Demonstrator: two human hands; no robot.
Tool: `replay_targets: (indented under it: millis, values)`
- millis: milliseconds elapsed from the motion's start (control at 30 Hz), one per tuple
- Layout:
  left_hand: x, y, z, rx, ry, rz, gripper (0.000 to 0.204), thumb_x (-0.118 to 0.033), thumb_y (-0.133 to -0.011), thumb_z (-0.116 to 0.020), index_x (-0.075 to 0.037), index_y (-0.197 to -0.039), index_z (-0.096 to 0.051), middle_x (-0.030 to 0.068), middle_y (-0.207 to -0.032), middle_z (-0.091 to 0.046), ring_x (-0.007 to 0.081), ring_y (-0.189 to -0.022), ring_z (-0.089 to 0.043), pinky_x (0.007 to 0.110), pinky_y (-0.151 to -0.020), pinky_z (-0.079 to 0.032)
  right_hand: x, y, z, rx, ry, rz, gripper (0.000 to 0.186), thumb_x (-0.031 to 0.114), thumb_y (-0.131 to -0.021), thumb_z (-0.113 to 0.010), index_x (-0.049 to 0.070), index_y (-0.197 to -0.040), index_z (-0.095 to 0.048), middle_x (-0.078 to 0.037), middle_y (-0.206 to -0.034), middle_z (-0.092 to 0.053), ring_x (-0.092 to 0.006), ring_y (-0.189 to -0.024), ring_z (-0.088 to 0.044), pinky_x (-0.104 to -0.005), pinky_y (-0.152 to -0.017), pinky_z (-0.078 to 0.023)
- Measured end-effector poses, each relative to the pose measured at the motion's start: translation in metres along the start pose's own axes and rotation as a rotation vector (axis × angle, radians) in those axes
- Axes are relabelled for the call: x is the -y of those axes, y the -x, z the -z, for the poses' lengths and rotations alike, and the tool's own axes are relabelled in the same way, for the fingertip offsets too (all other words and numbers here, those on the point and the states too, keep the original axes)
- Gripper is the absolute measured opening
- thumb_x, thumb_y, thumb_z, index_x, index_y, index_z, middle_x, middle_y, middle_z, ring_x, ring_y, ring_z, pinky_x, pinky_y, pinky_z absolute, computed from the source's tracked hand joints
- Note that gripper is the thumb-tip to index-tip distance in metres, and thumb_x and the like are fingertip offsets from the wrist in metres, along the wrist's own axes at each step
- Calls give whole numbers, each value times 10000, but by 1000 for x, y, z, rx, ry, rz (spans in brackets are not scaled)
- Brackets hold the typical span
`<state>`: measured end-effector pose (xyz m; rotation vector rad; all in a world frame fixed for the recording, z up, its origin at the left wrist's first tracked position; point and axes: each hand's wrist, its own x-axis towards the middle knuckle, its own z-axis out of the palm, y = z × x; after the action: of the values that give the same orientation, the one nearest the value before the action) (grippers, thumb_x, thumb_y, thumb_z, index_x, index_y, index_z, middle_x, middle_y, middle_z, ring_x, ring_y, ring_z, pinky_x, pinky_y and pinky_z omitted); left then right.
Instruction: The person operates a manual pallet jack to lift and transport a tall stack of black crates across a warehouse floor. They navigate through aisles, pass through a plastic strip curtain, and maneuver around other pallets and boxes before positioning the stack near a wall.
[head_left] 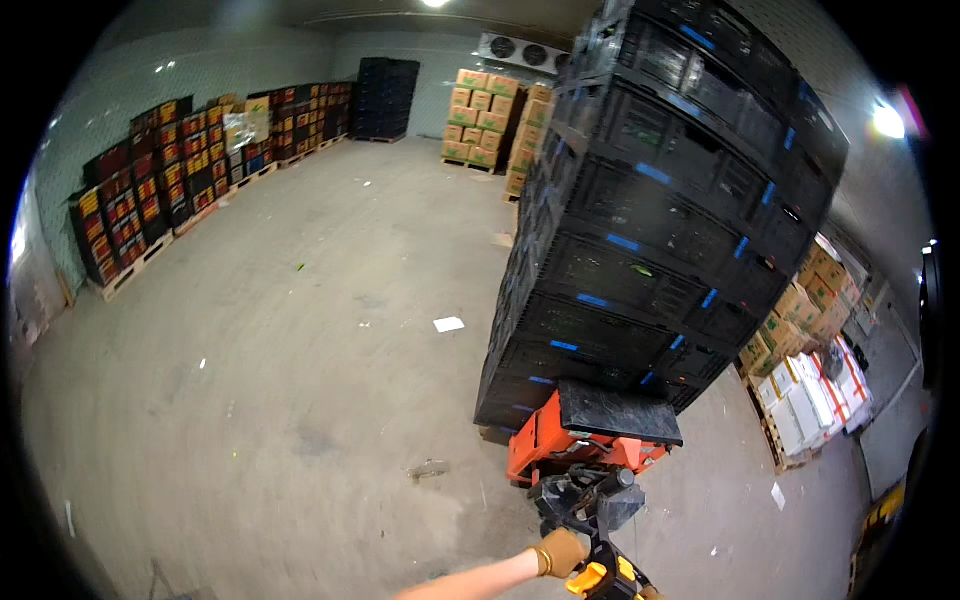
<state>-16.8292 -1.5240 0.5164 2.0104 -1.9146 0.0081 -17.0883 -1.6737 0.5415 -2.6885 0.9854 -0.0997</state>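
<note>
My left hand (562,553), in a tan work glove, is closed at the left side of the control handle (602,562) of an electric pallet truck. This handle is black with yellow parts. A small patch of tan at the lower edge, right of the handle, looks like part of my right hand (651,593); its fingers are hidden. Ahead of the handle stands the truck's orange body (540,440) with a black top cover (618,412). Against it rises a tall stack of black plastic crates (620,250) with blue strips.
Stacks of dark crates with red and yellow contents (150,190) line the left wall on pallets. Carton stacks (480,120) and black crates (385,98) stand at the back. White boxes (800,405) sit on a pallet at right. White paper (449,324) lies on the concrete floor.
</note>
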Motion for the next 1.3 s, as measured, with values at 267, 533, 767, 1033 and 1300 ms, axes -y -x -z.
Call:
replay_targets:
  millis: [267, 533, 767, 1033, 1300]
  values:
    - [-67, 46, -37, 0, 114, 149, 116, -174, -776, -558, -70, -794, -606, 132, -723, -646, 313, -674, -645, 425, -595, -496, -108, -13, -53, -150, 10, 388, 337, 449, -685, -681, 118, -671, -622, -117, -603, -614, -347, -583, -609, -435, -547, -482]
    - [-160, 29, -48, -19, 358, 232, 178, -216, -810, -542, -68, -812, -641, 149, -740, -648, 322, -672, -639, 439, -599, -512, -153, -21, 19, -62, 104, 426, 237, 323, -569, -667, 112, -611, -566, -122, -578, -569, -359, -594, -578, -447, -545, -448]
    - [-190, -3, -32, 201, 380, 274, 274, -301, -865, -522, -39, -918, -578, 183, -819, -648, 351, -710, -639, 454, -614, -508, -165, -81, 51, 75, 174, 562, 291, 368, -587, -670, 101, -638, -566, -130, -595, -558, -352, -620, -570, -453, -560, -432]
    - [-148, 13, -9, 217, 342, 344, 427, -427, -916, -470, -6, -974, -431, 224, -820, -623, 394, -655, -627, 453, -536, -504, -93, -129, 53, 70, 203, 776, 359, 444, -703, -637, 90, -706, -574, -142, -598, -564, -366, -609, -568, -465, -546, -437]
    - [-124, 34, 24, 303, 311, 397, 482, -476, -893, -505, -5, -989, -462, 209, -828, -629, 404, -665, -626, 475, -561, -502, -43, -135, 58, 130, 99, 853, 446, 493, -793, -595, 53, -723, -569, -147, -592, -579, -359, -590, -585, -433, -525, -451]
